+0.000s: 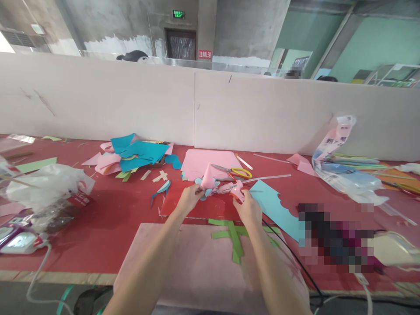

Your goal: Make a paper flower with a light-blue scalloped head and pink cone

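Between my hands stands a pink paper cone (208, 177) with light blue paper petals round its base. My left hand (191, 197) pinches the cone's lower left edge. In my right hand (248, 209) is a pink glue gun (236, 190), its nozzle pointing left at the cone's base; a clear glue stick seems to lie behind it. Whether the nozzle touches the paper I cannot tell. Just behind lie yellow-handled scissors (236, 171) on a stack of pink paper sheets (210, 158). A red board (193, 209) lies beneath the cone.
Blue paper scraps (141, 153) are heaped at the back left. Light blue paper (274, 205) with a scalloped edge lies right of my right hand. Green strips (234, 240) rest in front. Plastic bags (49, 186) crowd the left side. A black cord (295, 258) runs off the front edge.
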Available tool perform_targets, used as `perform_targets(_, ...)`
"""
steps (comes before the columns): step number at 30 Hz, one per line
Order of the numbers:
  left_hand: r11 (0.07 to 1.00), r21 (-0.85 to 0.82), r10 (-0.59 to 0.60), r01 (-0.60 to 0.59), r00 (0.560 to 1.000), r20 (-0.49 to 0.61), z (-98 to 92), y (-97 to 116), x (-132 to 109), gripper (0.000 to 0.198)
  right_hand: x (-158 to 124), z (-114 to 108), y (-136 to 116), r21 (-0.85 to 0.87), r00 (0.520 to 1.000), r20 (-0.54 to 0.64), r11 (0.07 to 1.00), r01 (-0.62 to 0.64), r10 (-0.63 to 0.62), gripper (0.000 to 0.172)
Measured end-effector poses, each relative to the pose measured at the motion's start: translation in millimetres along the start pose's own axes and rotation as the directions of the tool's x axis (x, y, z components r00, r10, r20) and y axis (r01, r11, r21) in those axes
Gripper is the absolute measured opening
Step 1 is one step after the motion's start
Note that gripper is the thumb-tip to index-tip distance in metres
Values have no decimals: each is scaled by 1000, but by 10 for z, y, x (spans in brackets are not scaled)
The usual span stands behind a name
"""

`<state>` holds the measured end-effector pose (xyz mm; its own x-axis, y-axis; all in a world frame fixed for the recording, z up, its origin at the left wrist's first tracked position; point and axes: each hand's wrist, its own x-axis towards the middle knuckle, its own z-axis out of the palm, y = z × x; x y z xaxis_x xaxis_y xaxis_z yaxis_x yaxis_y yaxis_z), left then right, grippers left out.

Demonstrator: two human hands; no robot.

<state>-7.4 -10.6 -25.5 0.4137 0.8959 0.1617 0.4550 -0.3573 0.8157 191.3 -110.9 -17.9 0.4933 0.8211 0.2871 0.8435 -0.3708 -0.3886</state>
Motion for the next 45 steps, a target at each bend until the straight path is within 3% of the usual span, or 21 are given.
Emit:
perform_targets(6,999,3,-33,33,999,-18,-1,28,-10,12,23,-9,26,2,995,-3,995,-95,95,34)
perform_targets(23,1000,6,-9,9,1000,-4,-3,45,-27,12,26,47,14,-17,994,-51,995,-93,92,35)
perform_targets(30,975,218,-49,49,999,-5,-13,205,-89,21,56,-47,38,-8,971,-33,972,-236,236,42)
perform_targets(37,815,542,141,-203,978,153,90,272,-136,24,102,-77,144,87,924,-91,928,-363,370,48)
perform_targets(45,694,577,374,-431,900,223,314,249,-121,24,97,-64,147,174,922,-90,917,-359,378,46)
